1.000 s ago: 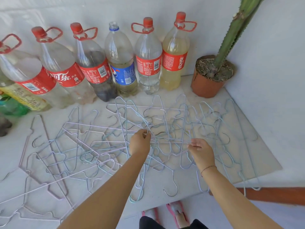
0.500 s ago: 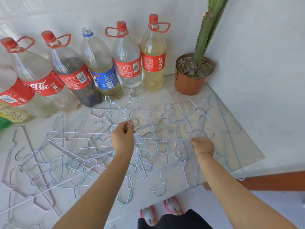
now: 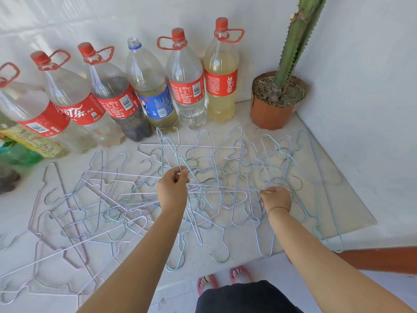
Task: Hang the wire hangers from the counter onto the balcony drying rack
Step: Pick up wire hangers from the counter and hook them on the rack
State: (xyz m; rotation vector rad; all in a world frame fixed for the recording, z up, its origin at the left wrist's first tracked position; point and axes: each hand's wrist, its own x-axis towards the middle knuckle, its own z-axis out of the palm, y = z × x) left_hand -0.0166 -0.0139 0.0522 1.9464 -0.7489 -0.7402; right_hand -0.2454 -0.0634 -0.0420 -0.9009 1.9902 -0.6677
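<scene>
Several pale blue, lilac and grey wire hangers [image 3: 216,168] lie tangled and overlapping across the white counter [image 3: 352,213]. My left hand [image 3: 172,190] is in the middle of the pile, thumb and fingers pinched on a light blue wire hanger [image 3: 168,152] whose upper part is raised off the counter. My right hand [image 3: 275,198] rests on the pile further right, fingers curled around hanger wires. The drying rack is out of view.
A row of large plastic bottles [image 3: 187,86] with red caps lines the back wall. A potted cactus [image 3: 276,99] stands in the back right corner. The right wall [image 3: 372,109] closes that side. Hooks overhang the counter's front edge above my sandalled feet [image 3: 223,279].
My left hand has moved up and away from me with the light blue hanger, lifting its top off the pile. My right hand stayed on the wires at the right. The view shifted slightly.
</scene>
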